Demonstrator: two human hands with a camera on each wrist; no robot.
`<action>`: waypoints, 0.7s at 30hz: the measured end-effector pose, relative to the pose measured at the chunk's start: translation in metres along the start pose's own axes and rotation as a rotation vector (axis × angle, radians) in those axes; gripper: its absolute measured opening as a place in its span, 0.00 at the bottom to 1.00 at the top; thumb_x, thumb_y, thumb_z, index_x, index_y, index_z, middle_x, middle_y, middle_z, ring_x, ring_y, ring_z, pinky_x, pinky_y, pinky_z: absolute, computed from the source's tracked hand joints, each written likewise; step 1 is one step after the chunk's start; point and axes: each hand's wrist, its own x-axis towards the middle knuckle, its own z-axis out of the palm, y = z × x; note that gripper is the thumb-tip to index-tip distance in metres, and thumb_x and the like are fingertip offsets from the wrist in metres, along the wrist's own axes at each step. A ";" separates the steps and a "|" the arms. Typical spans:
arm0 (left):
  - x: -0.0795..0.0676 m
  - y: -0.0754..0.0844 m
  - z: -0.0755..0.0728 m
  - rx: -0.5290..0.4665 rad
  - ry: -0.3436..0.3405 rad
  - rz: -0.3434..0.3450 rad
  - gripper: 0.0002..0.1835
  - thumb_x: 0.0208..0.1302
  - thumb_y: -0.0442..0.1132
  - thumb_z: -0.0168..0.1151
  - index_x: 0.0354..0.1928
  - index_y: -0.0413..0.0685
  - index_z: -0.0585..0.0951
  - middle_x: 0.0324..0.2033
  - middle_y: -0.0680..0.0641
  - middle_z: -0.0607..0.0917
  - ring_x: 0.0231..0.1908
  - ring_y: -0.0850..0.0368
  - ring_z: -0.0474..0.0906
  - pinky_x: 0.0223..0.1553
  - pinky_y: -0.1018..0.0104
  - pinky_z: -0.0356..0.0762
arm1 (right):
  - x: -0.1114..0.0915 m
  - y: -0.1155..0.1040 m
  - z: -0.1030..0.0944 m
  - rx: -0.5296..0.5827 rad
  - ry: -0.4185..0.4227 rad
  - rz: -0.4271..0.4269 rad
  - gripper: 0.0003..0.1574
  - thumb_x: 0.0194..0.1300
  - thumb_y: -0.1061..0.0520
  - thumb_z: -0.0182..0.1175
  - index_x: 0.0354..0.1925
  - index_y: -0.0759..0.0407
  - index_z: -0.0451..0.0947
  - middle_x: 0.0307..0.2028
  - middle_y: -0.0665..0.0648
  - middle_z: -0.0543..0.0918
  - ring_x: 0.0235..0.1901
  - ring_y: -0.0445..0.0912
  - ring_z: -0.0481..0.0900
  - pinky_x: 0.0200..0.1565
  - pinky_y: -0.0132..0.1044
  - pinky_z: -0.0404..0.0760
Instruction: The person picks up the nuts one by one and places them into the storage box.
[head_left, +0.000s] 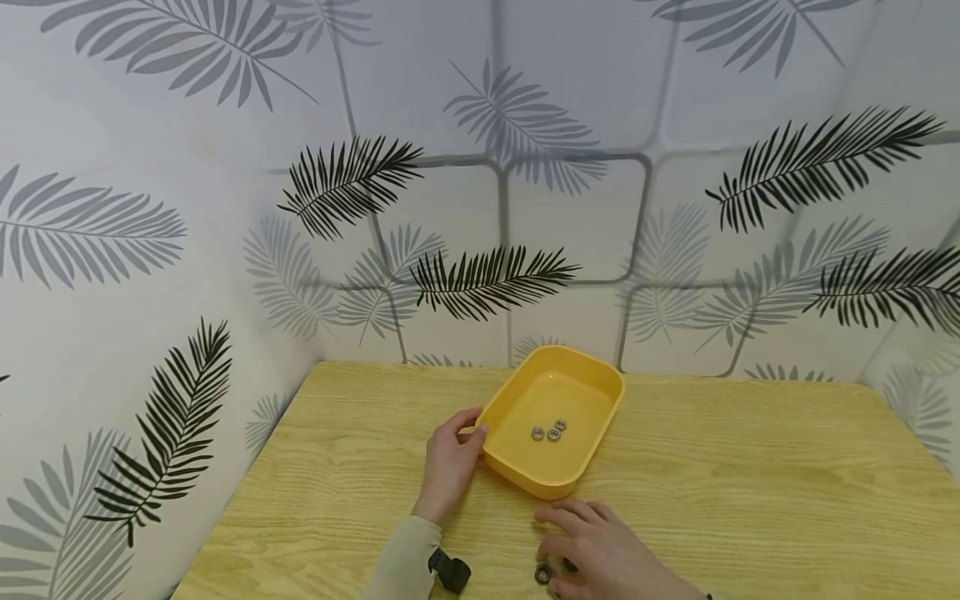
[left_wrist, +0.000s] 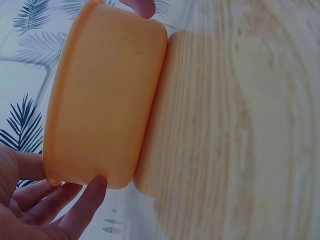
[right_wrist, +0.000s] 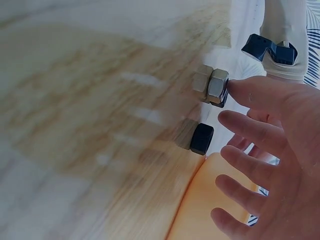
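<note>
A yellow plastic bin [head_left: 517, 396] stands on the table with three silver hex nuts [head_left: 553, 434] on its floor. My left hand [head_left: 450, 467] grips the bin's near-left corner, thumb at the rim and fingers against the outer wall [left_wrist: 105, 100]. Just in front of the bin, my right hand [head_left: 607, 554] is spread low over the table and holds nothing. In the right wrist view its thumb tip is right at a silver nut [right_wrist: 218, 86], with a dark nut partly hidden behind that. A black nut [right_wrist: 202, 139] stands near its fingertips.
The wood-grain table [head_left: 735, 467] reaches back to a wall [head_left: 570, 217] with a leaf pattern. Table surface extends to both sides of the bin. A black wrist strap device [head_left: 450, 572] sits on the left sleeve.
</note>
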 end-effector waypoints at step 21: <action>0.000 0.000 0.001 -0.007 0.008 -0.001 0.18 0.71 0.38 0.59 0.60 0.42 0.79 0.53 0.42 0.81 0.45 0.46 0.82 0.40 0.60 0.84 | -0.002 0.001 0.005 -0.017 0.068 -0.056 0.06 0.60 0.45 0.68 0.38 0.37 0.83 0.57 0.47 0.76 0.57 0.47 0.70 0.49 0.53 0.74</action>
